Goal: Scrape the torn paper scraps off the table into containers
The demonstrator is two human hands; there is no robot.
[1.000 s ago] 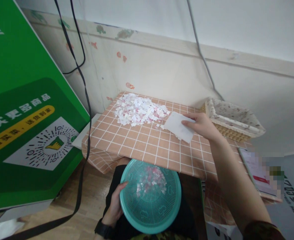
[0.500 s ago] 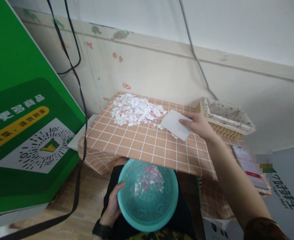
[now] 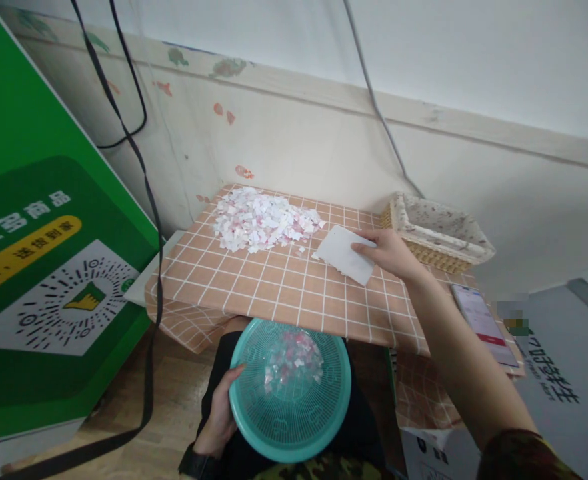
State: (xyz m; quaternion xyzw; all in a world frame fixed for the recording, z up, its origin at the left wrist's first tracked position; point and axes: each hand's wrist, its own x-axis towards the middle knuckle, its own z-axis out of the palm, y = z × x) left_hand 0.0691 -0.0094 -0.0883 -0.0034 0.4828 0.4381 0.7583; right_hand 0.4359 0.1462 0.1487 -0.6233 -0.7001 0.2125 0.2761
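My right hand (image 3: 385,251) grips a flat white card (image 3: 345,255) by its right edge, fingers closed on it. The card lies low over the checked tablecloth, with a few paper scraps by its left edge. Left of it spreads a heap of small white and pink paper scraps (image 3: 261,219). My left hand (image 3: 223,408) holds the rim of a round turquoise plastic basket (image 3: 299,427) on my lap, thumb over the edge. Inside the basket lie more pink and white scraps (image 3: 297,360), some looking clear and shiny.
A cloth-lined wicker basket (image 3: 439,230) stands at the table's back right. A phone (image 3: 484,323) lies at the right edge. A green sign (image 3: 34,200) rises on the left, and a black strap (image 3: 155,300) hangs before it. The wall runs behind the table.
The view has shifted slightly to the right. The card has slid a little nearer the table's front, still in my right hand. My left hand keeps its hold on the turquoise basket.
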